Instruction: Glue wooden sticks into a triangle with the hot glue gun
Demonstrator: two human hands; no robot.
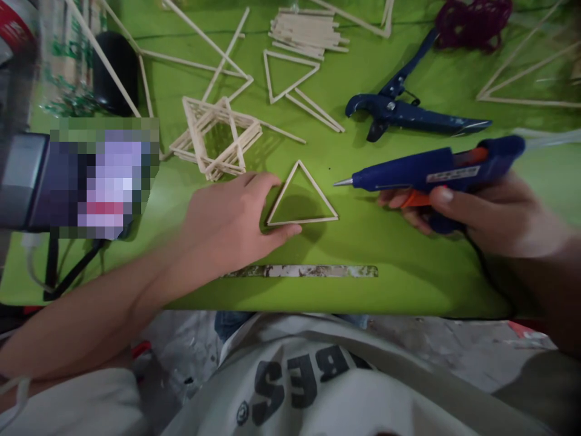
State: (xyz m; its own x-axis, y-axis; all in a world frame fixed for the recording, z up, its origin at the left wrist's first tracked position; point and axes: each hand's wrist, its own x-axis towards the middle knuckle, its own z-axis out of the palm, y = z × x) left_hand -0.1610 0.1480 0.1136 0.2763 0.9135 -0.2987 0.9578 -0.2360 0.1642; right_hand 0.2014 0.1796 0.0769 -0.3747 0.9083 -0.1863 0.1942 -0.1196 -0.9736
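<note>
My left hand [231,218] is at the lower left corner of a small triangle of thin wooden sticks [316,188], its index finger by the left side and its thumb along the bottom stick. The hand is curled around that corner, steadying it. In my right hand [490,212] is a blue hot glue gun [408,169], my fingers wrapped round its handle by the orange trigger. Its metal nozzle points left toward the triangle, apart from it. Behind my left hand stands a stacked star of wooden sticks [193,130].
Above the triangle lie another stick triangle [267,75] and a pile of sticks [306,31]. Blue cutting pliers [394,109] rest beyond the glue gun. A worn metal strip [318,271] lies near the front edge. At left stands a pixelated device [113,181] with cables.
</note>
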